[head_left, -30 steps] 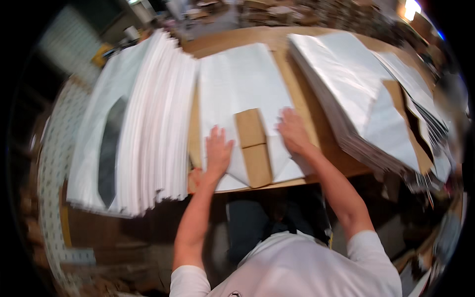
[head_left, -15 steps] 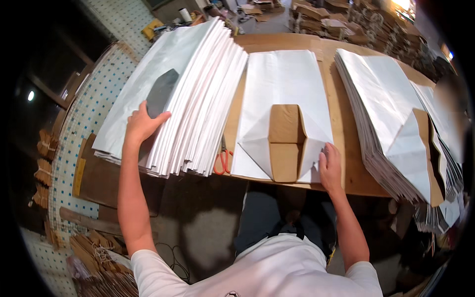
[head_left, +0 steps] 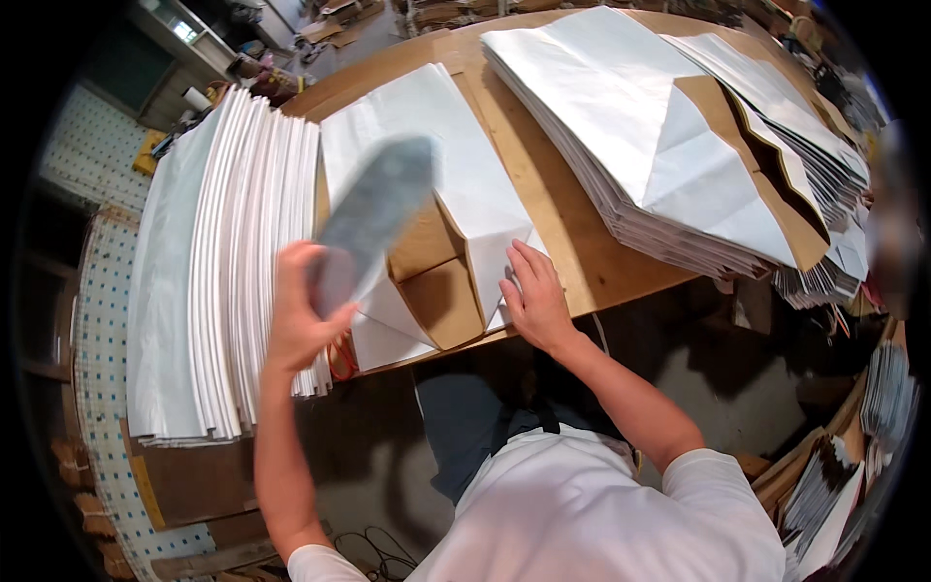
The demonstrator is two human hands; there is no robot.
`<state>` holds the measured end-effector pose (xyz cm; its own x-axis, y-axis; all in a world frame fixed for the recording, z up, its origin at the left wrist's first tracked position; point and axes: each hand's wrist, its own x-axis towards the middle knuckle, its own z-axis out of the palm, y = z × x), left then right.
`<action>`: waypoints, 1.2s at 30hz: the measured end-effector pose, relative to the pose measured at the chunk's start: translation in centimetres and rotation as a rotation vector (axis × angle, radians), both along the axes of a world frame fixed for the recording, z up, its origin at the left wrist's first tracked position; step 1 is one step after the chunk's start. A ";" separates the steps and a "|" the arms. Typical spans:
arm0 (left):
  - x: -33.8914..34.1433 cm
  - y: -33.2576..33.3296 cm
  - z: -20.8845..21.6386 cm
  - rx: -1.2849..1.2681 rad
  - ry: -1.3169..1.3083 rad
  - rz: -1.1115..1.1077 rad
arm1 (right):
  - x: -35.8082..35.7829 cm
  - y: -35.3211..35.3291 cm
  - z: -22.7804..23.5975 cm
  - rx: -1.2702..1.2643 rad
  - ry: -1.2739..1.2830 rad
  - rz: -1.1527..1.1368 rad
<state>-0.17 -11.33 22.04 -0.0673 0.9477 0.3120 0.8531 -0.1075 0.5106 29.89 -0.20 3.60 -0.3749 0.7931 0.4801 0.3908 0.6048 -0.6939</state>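
Note:
A flat white paper bag (head_left: 436, 145) with a brown folded bottom (head_left: 436, 281) lies on the wooden table (head_left: 543, 194) in front of me. My right hand (head_left: 531, 296) presses flat on the bag's lower right corner. My left hand (head_left: 296, 320) grips a grey flat card (head_left: 373, 218), blurred by motion, lifted above the bag's left side and tilted up to the right. A tall pile of white sheets (head_left: 223, 262) lies just left of my left hand.
A fanned pile of folded white-and-brown bags (head_left: 679, 145) fills the table's right side. Red-handled scissors (head_left: 341, 359) lie at the table's front edge. More stacked paper stands at the lower right (head_left: 844, 485). A pegboard panel (head_left: 97, 320) stands at the far left.
My left hand has lifted the grey card off the left pile and carried it right, over the bag. My right hand stays pressed on the bag.

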 end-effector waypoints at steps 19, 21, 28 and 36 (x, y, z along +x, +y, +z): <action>-1.2 0.6 -18.2 -0.135 0.041 0.270 | -2.4 2.2 -1.2 0.058 -0.590 -0.003; -1.3 0.6 -18.3 -0.145 0.029 0.282 | -3.2 2.3 -1.1 0.032 -0.572 -0.016; -1.6 1.2 -18.3 -0.157 0.038 0.271 | -3.4 2.1 -2.2 0.069 -0.463 -0.054; -1.7 1.1 -18.6 -0.165 0.074 0.266 | -3.2 1.9 -1.1 0.060 -0.400 -0.087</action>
